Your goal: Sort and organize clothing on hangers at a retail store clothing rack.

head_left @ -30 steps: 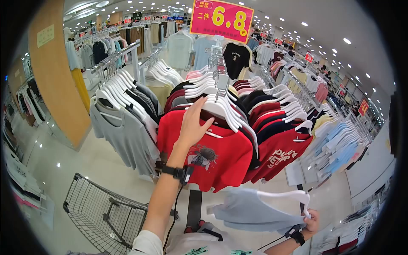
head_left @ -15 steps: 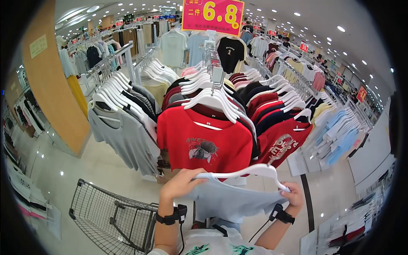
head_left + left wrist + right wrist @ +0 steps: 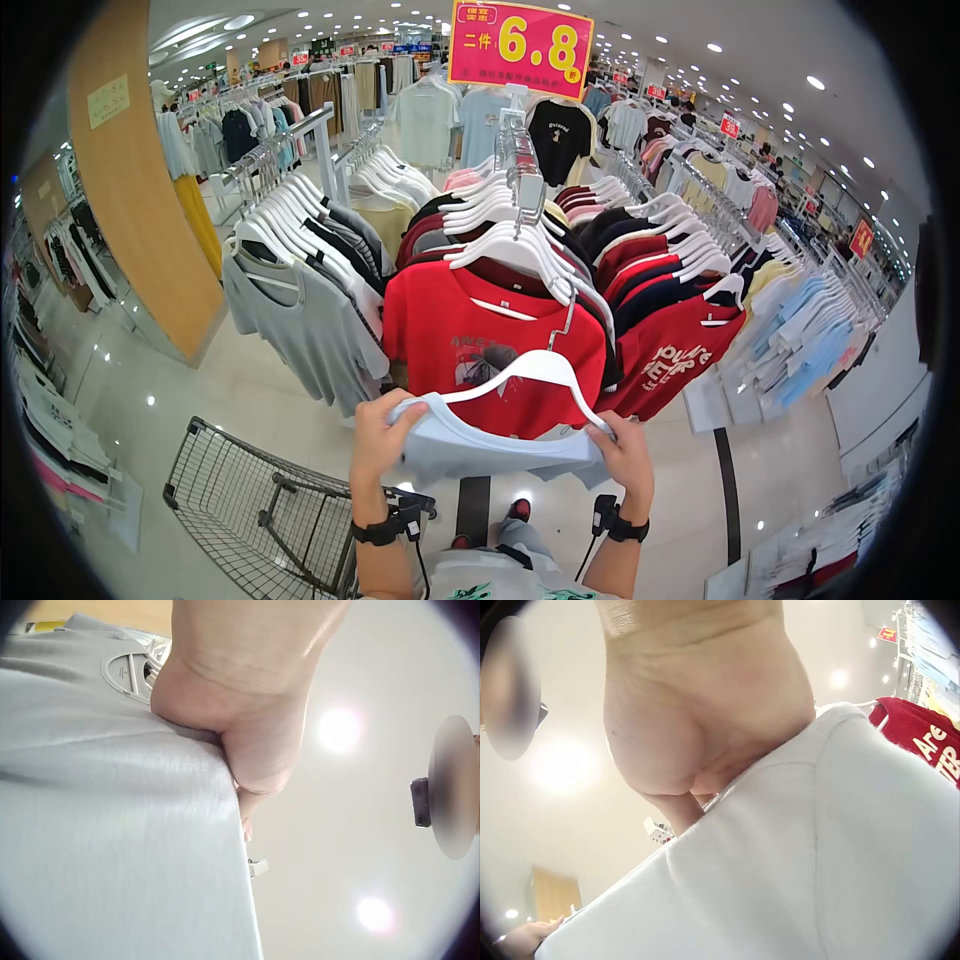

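Note:
A pale blue garment (image 3: 490, 452) hangs on a white hanger (image 3: 545, 366), held level in front of the body, the hanger's hook pointing up. At its left shoulder the left hand (image 3: 380, 440) grips cloth and hanger end; at the opposite shoulder the right hand (image 3: 628, 455) does the same. Up close in the left wrist view, the left hand (image 3: 236, 712) pinches the top edge of the cloth (image 3: 127, 847). The right wrist view has the right hand (image 3: 697, 712) on the garment's shoulder (image 3: 802, 825), its fingertips partly hidden.
Just beyond the garment, a red shirt (image 3: 440, 310) fronts a packed rack, with grey shirts (image 3: 300, 320) to its left and a dark red shirt (image 3: 680, 350) to its right. A wire cart (image 3: 250, 500) stands at lower left. A pink sign (image 3: 520, 50) tops the rack.
The left hand has come down from the rack's red shirt and taken hold of the garment's left shoulder. The garment and right hand have moved left, to the middle.

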The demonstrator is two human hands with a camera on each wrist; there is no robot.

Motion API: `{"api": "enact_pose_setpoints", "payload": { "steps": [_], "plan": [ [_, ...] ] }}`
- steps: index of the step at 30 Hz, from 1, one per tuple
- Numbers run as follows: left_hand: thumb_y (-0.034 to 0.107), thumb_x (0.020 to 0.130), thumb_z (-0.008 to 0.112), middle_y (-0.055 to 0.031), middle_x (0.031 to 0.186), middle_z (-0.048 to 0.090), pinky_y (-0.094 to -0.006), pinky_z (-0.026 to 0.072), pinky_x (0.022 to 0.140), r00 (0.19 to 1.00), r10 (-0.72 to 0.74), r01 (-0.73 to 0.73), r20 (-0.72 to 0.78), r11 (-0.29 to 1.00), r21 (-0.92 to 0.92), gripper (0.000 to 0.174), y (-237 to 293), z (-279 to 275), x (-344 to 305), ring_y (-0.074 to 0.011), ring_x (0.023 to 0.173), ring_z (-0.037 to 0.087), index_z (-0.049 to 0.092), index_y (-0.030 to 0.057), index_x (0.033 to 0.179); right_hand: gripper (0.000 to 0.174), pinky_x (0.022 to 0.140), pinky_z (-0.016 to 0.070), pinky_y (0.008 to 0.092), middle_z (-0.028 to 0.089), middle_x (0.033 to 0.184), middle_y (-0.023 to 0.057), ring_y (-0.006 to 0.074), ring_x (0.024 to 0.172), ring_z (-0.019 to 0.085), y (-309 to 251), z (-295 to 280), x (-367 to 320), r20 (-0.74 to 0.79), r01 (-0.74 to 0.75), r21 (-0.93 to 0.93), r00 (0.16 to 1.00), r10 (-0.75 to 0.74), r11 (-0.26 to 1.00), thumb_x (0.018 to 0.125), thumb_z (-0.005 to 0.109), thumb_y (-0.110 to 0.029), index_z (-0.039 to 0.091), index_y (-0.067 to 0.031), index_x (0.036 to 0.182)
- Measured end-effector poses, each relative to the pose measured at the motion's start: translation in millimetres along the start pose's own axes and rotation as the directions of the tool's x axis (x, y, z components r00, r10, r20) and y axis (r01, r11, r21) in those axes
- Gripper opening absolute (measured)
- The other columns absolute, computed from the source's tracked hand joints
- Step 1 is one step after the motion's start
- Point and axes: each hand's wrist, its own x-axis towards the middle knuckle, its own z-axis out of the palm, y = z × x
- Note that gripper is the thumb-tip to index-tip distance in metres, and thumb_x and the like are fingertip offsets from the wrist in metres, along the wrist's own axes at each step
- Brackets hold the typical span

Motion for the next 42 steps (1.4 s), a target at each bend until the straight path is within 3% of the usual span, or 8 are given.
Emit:
{"api": "enact_pose_setpoints", "payload": {
  "steps": [12, 15, 21, 28, 31, 36, 39, 42],
  "plan": [
    [0.019, 0.093, 0.073, -0.0036, 0.064, 0.06, -0.027, 0.0428, 0.057, 0.999, 0.04, -0.039, 0.032, 0.999, -0.039, 0.021, 1.0, 4.9, -1.4, -0.0073, 0.062, 0.051, 0.07, -0.0016, 0.09, 0.013, 0.062, 0.0473, 0.0342, 0.066, 0.074, 0.0159, 0.0287, 0.064, 0.062, -25.7, -4.8, 0.3, -0.118, 0.129, 0.028, 0.985, -0.125, 0.991, 0.088, 0.072, -0.01, 0.07, -0.001, 0.098],
    [0.019, 0.093, 0.073, -0.0026, 0.063, 0.059, -0.0269, 0.0404, 0.055, 0.999, 0.042, -0.042, -0.004, 0.999, 0.027, 0.021, -0.8, 1.6, -3.2, -0.0069, 0.061, 0.049, 0.07, -0.0014, 0.09, 0.012, 0.063, 0.0473, 0.0331, 0.067, 0.075, 0.0151, 0.0281, 0.064, 0.062, -38.9, -7.3, 7.3, -0.096, 0.099, -0.009, 0.99, -0.1, 0.995, 0.088, 0.072, -0.009, 0.07, -0.0013, 0.097],
    [0.019, 0.093, 0.073, -0.0012, 0.06, 0.053, -0.0267, 0.0352, 0.052, 0.99, 0.119, -0.122, -0.073, 0.992, -0.039, 0.02, 4.6, 1.1, -1.5, -0.0062, 0.058, 0.044, 0.07, -0.0008, 0.089, 0.011, 0.062, 0.0463, 0.0318, 0.068, 0.076, 0.0136, 0.0235, 0.064, 0.062, -44.3, -7.4, 19.8, -0.159, 0.177, 0.024, 0.972, -0.171, 0.984, 0.087, 0.072, -0.006, 0.071, -0.0025, 0.098],
    [0.019, 0.093, 0.073, -0.0025, 0.062, 0.053, -0.0278, 0.0345, 0.053, 0.994, 0.044, -0.042, -0.1, 0.999, 0.018, 0.019, 7.3, -6.8, -4.6, -0.0064, 0.059, 0.044, 0.07, 0.0003, 0.09, 0.013, 0.059, 0.0469, 0.0313, 0.069, 0.078, 0.0123, 0.0224, 0.064, 0.062, -56.3, 1.4, 27.5, -0.116, 0.168, -0.022, 0.979, -0.169, 0.986, 0.089, 0.072, -0.01, 0.071, -0.0044, 0.101],
    [0.023, 0.094, 0.072, -0.0069, 0.062, 0.052, -0.0301, 0.0362, 0.054, 0.999, 0.044, -0.043, -0.008, 0.995, 0.094, 0.022, 8.4, -9.0, -6.5, -0.0118, 0.056, 0.045, 0.069, 0.0012, 0.091, 0.014, 0.059, 0.0475, 0.0326, 0.069, 0.079, 0.0131, 0.0248, 0.064, 0.063, -56.8, 4.9, 27.0, -0.107, 0.16, -0.053, 0.98, -0.165, 0.986, 0.089, 0.073, -0.011, 0.071, -0.0045, 0.101],
    [0.032, 0.097, 0.066, -0.0183, 0.066, 0.057, -0.0425, 0.0432, 0.06, 0.99, 0.007, -0.047, 0.139, 0.958, 0.283, 0.032, 3.4, 0.4, -10.2, -0.0375, 0.062, 0.055, 0.063, 0.0009, 0.088, 0.016, 0.061, 0.0509, 0.0349, 0.069, 0.08, 0.0148, 0.0287, 0.065, 0.066, -48.7, 17.0, 21.9, -0.059, 0.173, -0.085, 0.982, -0.178, 0.981, 0.088, 0.074, -0.013, 0.072, -0.0054, 0.102],
    [0.032, 0.098, 0.065, -0.0214, 0.069, 0.059, -0.0468, 0.0443, 0.062, 0.974, 0.057, -0.128, 0.218, 0.936, 0.327, 0.033, -12.2, 17.9, -9.4, -0.042, 0.068, 0.06, 0.059, 0.0004, 0.087, 0.018, 0.064, 0.0533, 0.0368, 0.07, 0.081, 0.0144, 0.0303, 0.069, 0.069, -49.8, 29.1, 21.6, 0.017, 0.212, -0.083, 0.977, -0.212, 0.974, 0.086, 0.075, -0.014, 0.073, -0.0072, 0.103],
    [0.031, 0.096, 0.066, -0.0225, 0.07, 0.059, -0.0475, 0.044, 0.061, 0.983, 0.077, -0.126, 0.165, 0.942, 0.311, 0.033, -13.5, 33.0, -9.7, -0.043, 0.07, 0.061, 0.058, 0.0004, 0.086, 0.019, 0.066, 0.0539, 0.0365, 0.07, 0.081, 0.0143, 0.0306, 0.07, 0.069, -56.0, 37.0, 18.4, 0.081, 0.178, -0.054, 0.982, -0.173, 0.983, 0.086, 0.075, -0.014, 0.073, -0.0078, 0.104]
  ]
}}
